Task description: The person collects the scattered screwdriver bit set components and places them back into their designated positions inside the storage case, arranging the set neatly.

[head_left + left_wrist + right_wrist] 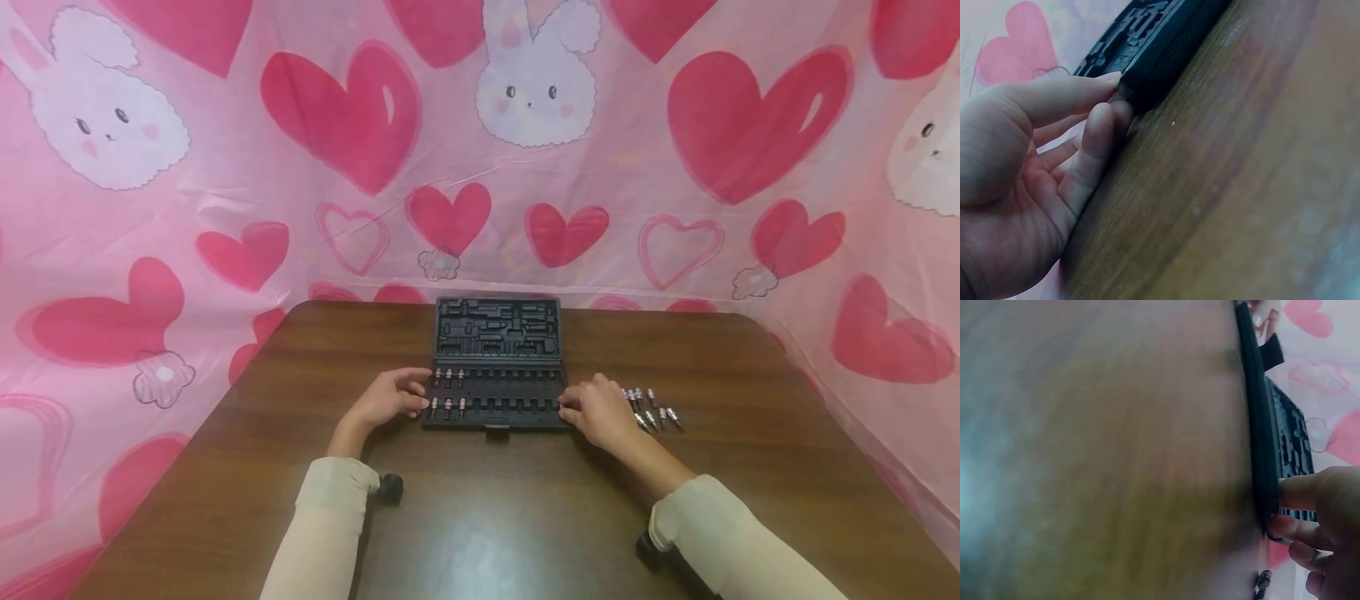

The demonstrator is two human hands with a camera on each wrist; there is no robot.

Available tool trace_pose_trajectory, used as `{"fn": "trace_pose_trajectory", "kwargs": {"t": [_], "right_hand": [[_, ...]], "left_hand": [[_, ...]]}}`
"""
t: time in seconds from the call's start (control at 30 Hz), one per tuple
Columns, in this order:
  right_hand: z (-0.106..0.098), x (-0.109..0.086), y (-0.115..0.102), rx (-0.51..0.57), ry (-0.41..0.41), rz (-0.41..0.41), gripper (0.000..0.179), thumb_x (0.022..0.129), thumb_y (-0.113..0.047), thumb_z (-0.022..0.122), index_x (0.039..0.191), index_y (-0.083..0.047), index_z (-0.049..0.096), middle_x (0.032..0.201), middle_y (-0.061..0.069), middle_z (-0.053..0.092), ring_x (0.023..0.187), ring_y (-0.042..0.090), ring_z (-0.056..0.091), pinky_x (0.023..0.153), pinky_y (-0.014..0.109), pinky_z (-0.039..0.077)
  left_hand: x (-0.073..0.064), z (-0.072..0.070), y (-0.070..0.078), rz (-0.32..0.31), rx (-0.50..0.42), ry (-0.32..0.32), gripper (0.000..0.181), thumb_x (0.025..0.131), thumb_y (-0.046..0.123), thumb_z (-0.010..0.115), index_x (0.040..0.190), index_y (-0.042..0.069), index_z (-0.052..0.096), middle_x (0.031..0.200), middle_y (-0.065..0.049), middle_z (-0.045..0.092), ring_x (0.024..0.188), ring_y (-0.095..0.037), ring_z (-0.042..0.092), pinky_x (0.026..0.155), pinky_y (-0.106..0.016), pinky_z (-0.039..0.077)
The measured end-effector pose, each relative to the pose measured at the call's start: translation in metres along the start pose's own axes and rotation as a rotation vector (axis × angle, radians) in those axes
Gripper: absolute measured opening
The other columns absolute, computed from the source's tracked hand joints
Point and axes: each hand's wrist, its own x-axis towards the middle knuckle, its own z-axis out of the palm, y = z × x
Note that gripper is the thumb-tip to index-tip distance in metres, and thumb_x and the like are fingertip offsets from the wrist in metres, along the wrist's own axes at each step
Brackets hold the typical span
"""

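A black plastic socket case (495, 423) lies unfolded on the table, its molded lid (498, 327) raised at the back. Short metal bit sockets (448, 407) sit in the left slots of both rows, three per row; the slots to their right show none. My left hand (386, 402) holds the case's left edge, thumb (1100, 84) at the rim and fingers bent against the side. At the opposite edge my right hand (600, 410) grips the front right corner between thumb (1300, 489) and index finger; its palm side is hidden in the head view.
Several loose bit sockets (651, 418) lie on the brown wooden table (480, 517) just right of my right hand. Behind and on both sides hangs a pink cloth (525, 175) with hearts and rabbits. Dark wrist cameras (390, 489) sit at both cuffs.
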Motion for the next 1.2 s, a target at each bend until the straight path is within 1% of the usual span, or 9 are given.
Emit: {"fn": "trace_pose_trajectory", "kwargs": {"t": [0.1,0.2,0.33,0.43,0.5,0.57,0.73,0.87,1.2], "right_hand": [[-0.002,0.001,0.002,0.006,0.000,-0.003,0.016,0.078,-0.023,0.080,0.093,-0.016,0.078,0.088,0.000,0.073,0.074,0.024,0.052,0.065,0.040,0.042],[-0.006,0.001,0.004,0.026,0.003,0.018,0.018,0.079,-0.021,0.079,0.096,-0.015,0.078,0.090,0.000,0.073,0.076,0.024,0.052,0.065,0.040,0.043],[-0.014,-0.001,0.007,0.061,-0.003,0.066,0.020,0.080,-0.018,0.079,0.100,-0.015,0.077,0.094,0.001,0.073,0.081,0.025,0.054,0.065,0.040,0.044],[-0.018,-0.003,0.011,0.087,-0.015,0.105,0.021,0.081,-0.016,0.078,0.101,-0.015,0.077,0.097,0.002,0.073,0.082,0.025,0.054,0.066,0.041,0.045],[-0.021,-0.004,0.013,0.096,-0.023,0.127,0.021,0.081,-0.016,0.078,0.101,-0.016,0.077,0.096,0.002,0.072,0.083,0.024,0.054,0.066,0.040,0.045],[-0.024,-0.006,0.016,0.113,-0.034,0.142,0.021,0.081,-0.016,0.078,0.102,-0.016,0.077,0.092,0.001,0.071,0.082,0.023,0.053,0.065,0.041,0.044],[-0.030,-0.010,0.024,0.150,-0.025,0.130,0.021,0.082,-0.013,0.076,0.103,-0.012,0.076,0.080,-0.003,0.066,0.078,0.022,0.050,0.064,0.039,0.042],[-0.034,-0.014,0.031,0.176,-0.012,0.126,0.021,0.081,-0.010,0.076,0.102,-0.010,0.076,0.080,-0.003,0.067,0.078,0.021,0.050,0.066,0.037,0.042],[-0.036,-0.025,0.039,0.176,-0.084,0.102,0.026,0.079,-0.010,0.078,0.105,-0.010,0.075,0.072,-0.008,0.057,0.073,0.017,0.046,0.063,0.034,0.038]], "left_hand": [[-0.001,0.000,0.001,-0.011,0.008,-0.004,0.050,0.085,-0.003,0.067,0.133,-0.008,0.052,0.101,-0.023,0.061,0.077,-0.022,0.061,0.071,-0.037,0.057],[0.003,-0.001,-0.003,-0.010,0.002,-0.006,0.050,0.085,-0.004,0.066,0.133,-0.008,0.052,0.102,-0.025,0.061,0.076,-0.021,0.061,0.071,-0.038,0.057],[0.012,-0.002,-0.018,-0.014,-0.018,0.004,0.051,0.084,-0.004,0.067,0.133,-0.007,0.052,0.101,-0.025,0.061,0.075,-0.021,0.061,0.068,-0.037,0.057],[0.019,-0.002,-0.029,-0.014,-0.006,0.016,0.051,0.085,-0.002,0.069,0.134,-0.004,0.054,0.101,-0.021,0.062,0.075,-0.021,0.062,0.067,-0.035,0.057],[0.020,-0.002,-0.033,-0.012,0.007,0.022,0.051,0.085,-0.001,0.069,0.134,-0.002,0.055,0.101,-0.019,0.062,0.076,-0.021,0.062,0.067,-0.034,0.057],[0.020,-0.002,-0.034,-0.009,0.019,0.024,0.051,0.085,0.001,0.069,0.134,-0.001,0.055,0.101,-0.018,0.062,0.077,-0.022,0.062,0.068,-0.034,0.057],[0.019,-0.002,-0.034,-0.008,0.009,0.026,0.050,0.085,0.001,0.070,0.133,0.000,0.056,0.101,-0.018,0.062,0.079,-0.023,0.062,0.069,-0.035,0.057],[0.021,-0.002,-0.035,-0.022,0.002,0.029,0.050,0.084,0.001,0.070,0.133,0.002,0.057,0.101,-0.017,0.063,0.079,-0.023,0.062,0.069,-0.034,0.057],[0.020,-0.003,-0.035,-0.024,0.008,0.033,0.050,0.084,0.001,0.070,0.132,0.004,0.058,0.099,-0.015,0.063,0.078,-0.023,0.063,0.069,-0.035,0.057]]}}
